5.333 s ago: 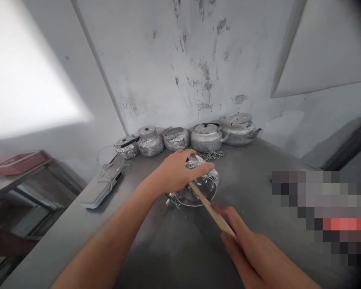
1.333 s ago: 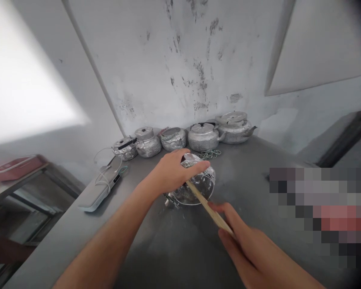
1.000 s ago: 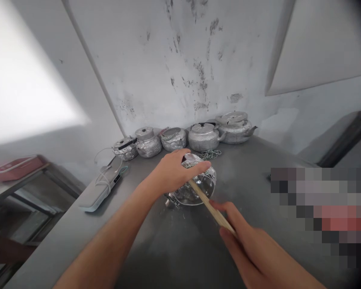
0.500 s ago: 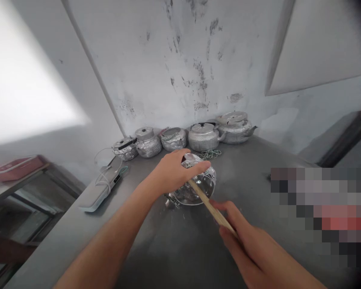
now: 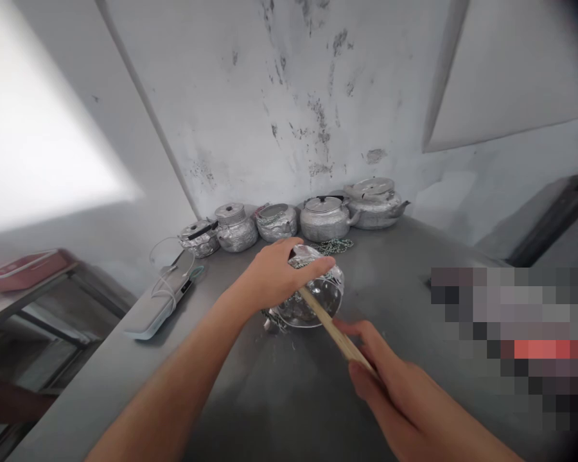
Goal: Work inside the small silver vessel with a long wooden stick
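Note:
A shiny silver metal pot (image 5: 320, 307), much like a small kettle body, lies tipped on the table with its round mouth facing me. Over its upper left side my left hand (image 5: 283, 273) is closed, the thumb stretched across the top near the rim. My right hand (image 5: 380, 366) grips a flat wooden stick (image 5: 334, 332) from below. The stick's far end reaches the pot's mouth under my left palm, where its tip is hidden. Beside the pot's lower left lies a dark-and-white patterned cord (image 5: 273, 316).
Several dented aluminium kettles (image 5: 324, 221) line the wall at the back of the grey table (image 5: 270, 398). A coiled cord (image 5: 336, 246) lies before them. On the left rests a pale device with a cable (image 5: 161, 307). A pink tray (image 5: 26, 269) sits on a side shelf. The right side is pixelated.

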Tool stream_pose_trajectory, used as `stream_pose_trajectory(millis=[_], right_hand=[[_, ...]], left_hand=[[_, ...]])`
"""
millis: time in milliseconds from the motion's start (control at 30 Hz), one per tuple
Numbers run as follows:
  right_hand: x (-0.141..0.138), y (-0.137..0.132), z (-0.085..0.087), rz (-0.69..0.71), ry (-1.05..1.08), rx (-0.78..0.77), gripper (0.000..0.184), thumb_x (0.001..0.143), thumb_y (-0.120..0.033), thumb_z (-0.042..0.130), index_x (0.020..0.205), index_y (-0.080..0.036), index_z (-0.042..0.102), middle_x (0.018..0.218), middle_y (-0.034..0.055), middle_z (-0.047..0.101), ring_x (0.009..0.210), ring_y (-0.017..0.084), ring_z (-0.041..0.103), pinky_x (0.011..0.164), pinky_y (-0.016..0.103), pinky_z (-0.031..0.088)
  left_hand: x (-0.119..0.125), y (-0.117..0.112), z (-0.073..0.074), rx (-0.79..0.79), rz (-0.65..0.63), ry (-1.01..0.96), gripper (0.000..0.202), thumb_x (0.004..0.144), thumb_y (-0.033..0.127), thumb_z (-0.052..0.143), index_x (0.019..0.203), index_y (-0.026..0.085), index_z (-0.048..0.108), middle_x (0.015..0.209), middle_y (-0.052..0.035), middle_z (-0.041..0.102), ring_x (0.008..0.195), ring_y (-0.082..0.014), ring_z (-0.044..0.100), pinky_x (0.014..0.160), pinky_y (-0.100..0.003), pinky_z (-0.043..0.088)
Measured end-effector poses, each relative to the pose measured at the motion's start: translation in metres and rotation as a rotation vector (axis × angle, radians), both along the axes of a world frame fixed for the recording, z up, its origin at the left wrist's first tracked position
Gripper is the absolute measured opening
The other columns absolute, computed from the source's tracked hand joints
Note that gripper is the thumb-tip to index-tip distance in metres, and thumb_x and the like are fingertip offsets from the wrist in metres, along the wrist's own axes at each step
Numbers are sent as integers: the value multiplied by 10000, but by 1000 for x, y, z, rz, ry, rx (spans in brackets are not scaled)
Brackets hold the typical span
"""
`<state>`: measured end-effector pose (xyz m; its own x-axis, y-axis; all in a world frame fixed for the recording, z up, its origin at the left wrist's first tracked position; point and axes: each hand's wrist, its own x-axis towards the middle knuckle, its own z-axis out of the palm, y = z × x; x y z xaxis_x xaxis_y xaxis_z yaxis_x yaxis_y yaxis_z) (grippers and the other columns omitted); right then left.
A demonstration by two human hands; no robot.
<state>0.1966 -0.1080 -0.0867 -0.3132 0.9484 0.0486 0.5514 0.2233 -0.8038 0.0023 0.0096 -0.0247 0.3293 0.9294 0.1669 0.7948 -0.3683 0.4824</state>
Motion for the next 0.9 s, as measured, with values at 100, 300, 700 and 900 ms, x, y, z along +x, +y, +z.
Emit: stream_pose_trajectory(millis=[100, 300, 700, 900], right_hand=[[-1, 0, 1, 7, 9, 2, 361, 1027, -263, 317, 1368, -278, 436, 806, 29, 762, 630, 212, 725, 593, 315, 569], [1, 3, -2, -2, 18, 15, 370, 1017, -261, 323, 1364, -267, 452, 714, 11, 734, 570, 213, 699, 539, 301, 545], [0, 2, -7, 51, 13, -96, 311, 1041, -341, 277, 1324, -269, 384, 809, 30, 711, 686, 224, 701, 629, 343, 537], [2, 2, -7, 37, 6, -82, 327, 1036, -332, 289, 1335, -260, 399, 828, 41, 727, 689, 224, 709, 639, 345, 543]], left_hand=[[0, 0, 0, 2, -3, -2, 909, 826, 873, 432, 1467, 232, 487, 1543, -98, 444, 1383, -376, 440, 1093, -489, 399], [1, 0, 1, 7, -6, -3, 918, 819, 883, 431, 1460, 229, 498, 1517, -91, 480, 1353, -370, 474, 1084, -472, 413], [1, 1, 0, 5, 6, 2, 914, 823, 877, 428, 1466, 231, 488, 1540, -90, 450, 1375, -373, 451, 1090, -471, 401], [1, 0, 0, 0, 5, 4, 920, 818, 880, 430, 1469, 231, 487, 1539, -95, 449, 1377, -379, 444, 1081, -475, 404]])
